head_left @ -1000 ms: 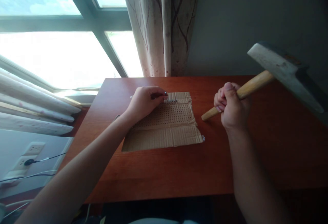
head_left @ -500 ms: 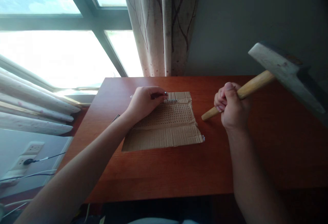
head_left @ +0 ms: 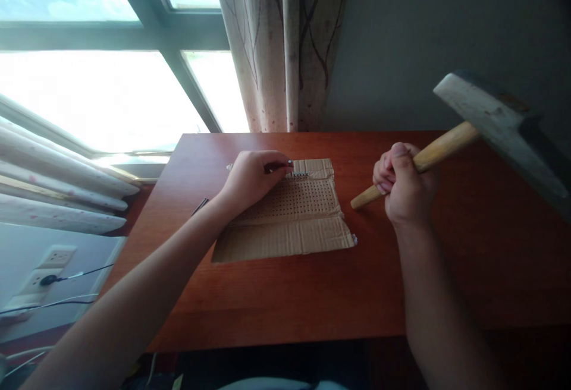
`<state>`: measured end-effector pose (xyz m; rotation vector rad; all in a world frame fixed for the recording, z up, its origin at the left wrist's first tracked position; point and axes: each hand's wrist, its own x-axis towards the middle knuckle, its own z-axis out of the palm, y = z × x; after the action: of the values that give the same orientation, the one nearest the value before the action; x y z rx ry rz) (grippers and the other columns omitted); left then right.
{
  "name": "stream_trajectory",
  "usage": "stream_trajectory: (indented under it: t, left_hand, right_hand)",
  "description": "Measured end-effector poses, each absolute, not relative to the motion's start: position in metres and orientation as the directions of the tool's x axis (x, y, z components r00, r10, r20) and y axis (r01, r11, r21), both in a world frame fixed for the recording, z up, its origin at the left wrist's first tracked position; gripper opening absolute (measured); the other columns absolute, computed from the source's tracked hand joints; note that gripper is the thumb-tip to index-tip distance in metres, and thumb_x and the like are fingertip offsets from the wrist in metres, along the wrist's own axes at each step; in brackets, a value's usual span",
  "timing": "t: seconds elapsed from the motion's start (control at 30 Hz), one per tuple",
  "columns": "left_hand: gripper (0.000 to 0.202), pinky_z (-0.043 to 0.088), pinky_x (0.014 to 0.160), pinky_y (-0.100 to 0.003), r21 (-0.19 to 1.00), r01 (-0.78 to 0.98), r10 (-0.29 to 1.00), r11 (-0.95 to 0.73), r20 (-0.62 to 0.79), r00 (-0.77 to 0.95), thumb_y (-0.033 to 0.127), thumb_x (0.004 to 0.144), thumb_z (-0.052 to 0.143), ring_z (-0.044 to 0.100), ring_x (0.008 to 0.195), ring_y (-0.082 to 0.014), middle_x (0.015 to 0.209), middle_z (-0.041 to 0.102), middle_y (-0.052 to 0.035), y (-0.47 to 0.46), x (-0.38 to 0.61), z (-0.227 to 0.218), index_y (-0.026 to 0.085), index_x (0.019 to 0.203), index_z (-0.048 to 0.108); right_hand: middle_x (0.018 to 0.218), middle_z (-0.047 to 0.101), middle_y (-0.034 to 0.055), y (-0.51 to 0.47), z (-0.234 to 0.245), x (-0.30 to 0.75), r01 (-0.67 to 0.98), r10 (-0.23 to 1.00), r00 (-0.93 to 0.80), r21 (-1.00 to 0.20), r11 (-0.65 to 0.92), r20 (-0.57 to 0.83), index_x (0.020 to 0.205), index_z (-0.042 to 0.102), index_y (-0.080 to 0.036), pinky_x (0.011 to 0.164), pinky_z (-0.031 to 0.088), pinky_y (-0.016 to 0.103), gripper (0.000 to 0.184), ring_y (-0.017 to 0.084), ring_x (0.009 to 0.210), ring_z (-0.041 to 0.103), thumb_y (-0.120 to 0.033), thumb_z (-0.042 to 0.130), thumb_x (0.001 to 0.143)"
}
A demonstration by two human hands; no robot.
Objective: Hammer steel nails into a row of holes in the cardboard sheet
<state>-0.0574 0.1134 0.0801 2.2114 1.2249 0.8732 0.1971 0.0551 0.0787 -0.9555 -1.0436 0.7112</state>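
My right hand [head_left: 407, 182] is closed around the wooden handle of a hammer [head_left: 450, 143], its metal head raised at the upper right, above the table. Over the far part of a cardboard sheet [head_left: 285, 241], my left hand [head_left: 254, 176] pinches a small nail [head_left: 289, 163] between thumb and fingertips; only its shiny top shows. Rows of small holes cover the middle of the cardboard. Right beside the left fingertips, a short row of dark metal nails [head_left: 301, 175] stands along the holes. The left hand and forearm hide the cardboard's left side.
The cardboard lies on a reddish-brown wooden table [head_left: 276, 301]. Thin metal rods [head_left: 200, 205] lie left of my left wrist. A window and curtain [head_left: 267, 51] stand behind, with a wall socket [head_left: 57, 256] and cables at the lower left.
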Motion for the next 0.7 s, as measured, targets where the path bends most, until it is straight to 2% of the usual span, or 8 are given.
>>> stream_trajectory:
  t: [0.17, 0.37, 0.5, 0.6, 0.7]
  left_hand:
    - [0.014, 0.051, 0.067, -0.027, 0.614, 0.612, 0.866, -0.499, 0.327, 0.378, 0.025, 0.085, 0.065, 0.069, 0.071, -0.0163, 0.084, 0.078, -0.0031, 0.109, -0.054, 0.078, 0.02, 0.087, 0.078]
    - [0.013, 0.049, 0.065, -0.026, 0.616, 0.608, 0.865, -0.5, 0.329, 0.377, 0.024, 0.084, 0.066, 0.068, 0.068, -0.0153, 0.083, 0.078, -0.0034, 0.108, -0.053, 0.077, 0.019, 0.086, 0.078]
    - [0.013, 0.048, 0.065, -0.026, 0.588, 0.63, 0.861, -0.508, 0.336, 0.382, 0.025, 0.085, 0.065, 0.067, 0.068, -0.0147, 0.083, 0.078, -0.0024, 0.108, -0.053, 0.077, 0.02, 0.086, 0.078]
    - [0.013, 0.049, 0.066, -0.027, 0.59, 0.616, 0.853, -0.521, 0.346, 0.39, 0.024, 0.085, 0.065, 0.067, 0.07, -0.0149, 0.085, 0.078, -0.0024, 0.109, -0.053, 0.076, 0.02, 0.086, 0.077]
    - [0.012, 0.05, 0.069, -0.027, 0.604, 0.588, 0.842, -0.538, 0.357, 0.404, 0.022, 0.084, 0.065, 0.069, 0.074, -0.016, 0.088, 0.078, -0.0029, 0.11, -0.053, 0.073, 0.019, 0.086, 0.077]
  right_hand:
    - [0.048, 0.032, -0.0079, 0.055, 0.079, 0.196, -0.036, 0.849, 0.361, -0.904, 0.425, 0.385, 0.059, 0.043, -0.022, 0.035, 0.02, 0.023, 0.046, 0.006, 0.038, 0.029, -0.047, 0.068, 0.088]
    - [0.049, 0.032, -0.0079, 0.056, 0.078, 0.197, -0.042, 0.851, 0.338, -0.897, 0.44, 0.401, 0.06, 0.043, -0.022, 0.036, 0.02, 0.023, 0.045, 0.006, 0.038, 0.029, -0.045, 0.067, 0.09]
    - [0.05, 0.03, -0.0079, 0.055, 0.08, 0.197, -0.013, 0.896, 0.263, -0.927, 0.375, 0.359, 0.062, 0.044, -0.022, 0.038, 0.02, 0.023, 0.044, 0.006, 0.039, 0.029, -0.047, 0.064, 0.092]
    - [0.051, 0.033, -0.0071, 0.053, 0.086, 0.198, 0.091, 0.934, 0.2, -0.954, 0.284, 0.297, 0.065, 0.048, -0.022, 0.039, 0.021, 0.024, 0.042, 0.007, 0.041, 0.029, -0.051, 0.062, 0.092]
    - [0.057, 0.043, -0.0043, 0.048, 0.095, 0.199, 0.327, 0.949, 0.164, -0.922, 0.207, 0.271, 0.072, 0.054, -0.023, 0.042, 0.028, 0.026, 0.036, 0.01, 0.047, 0.037, -0.052, 0.066, 0.089]
